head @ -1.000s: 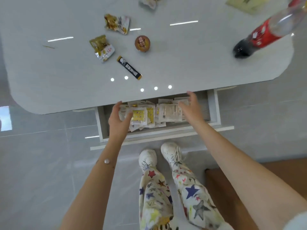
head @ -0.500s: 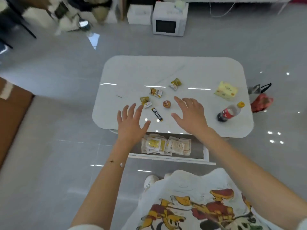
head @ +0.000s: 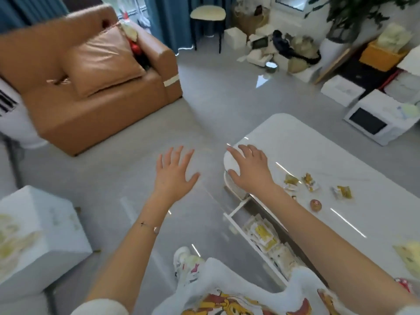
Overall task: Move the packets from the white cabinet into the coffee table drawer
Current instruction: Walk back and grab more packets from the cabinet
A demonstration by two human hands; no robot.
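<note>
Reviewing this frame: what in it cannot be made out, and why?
Head view only:
1. Packets in the drawer: count unclear; the tabletop and right forearm cover part of them.
2. Snack wrappers on the tabletop: print too blurred to read.
3. Yellow pack: cut off by the right edge.
4. Right hand: touching the tabletop or hovering, cannot tell.
5. White block at left: blurred; whether it is the cabinet, cannot tell.
</note>
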